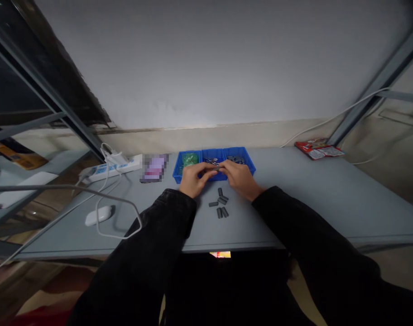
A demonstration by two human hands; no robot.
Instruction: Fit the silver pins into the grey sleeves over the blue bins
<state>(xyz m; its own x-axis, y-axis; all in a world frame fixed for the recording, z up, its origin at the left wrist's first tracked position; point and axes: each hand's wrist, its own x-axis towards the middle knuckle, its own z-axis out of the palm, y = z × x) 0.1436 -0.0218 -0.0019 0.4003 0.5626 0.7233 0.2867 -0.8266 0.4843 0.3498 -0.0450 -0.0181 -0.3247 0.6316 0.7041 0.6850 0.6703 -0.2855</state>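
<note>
Grey table [295,199] against a pale wall. Three blue bins [213,159] at its far middle. Left hand [193,177] and right hand [238,175] meet just before the bins, fingertips pinched together on a small part [218,168], too small to identify. Dark cylinders [220,203] lie near the bins, nearer the person.

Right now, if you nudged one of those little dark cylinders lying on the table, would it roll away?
Probably. The cylinders look round and short, lying on their sides on the flat table, so a sideways push would likely roll one. They seem stiff and small, likely light, and easy to pinch.
</note>
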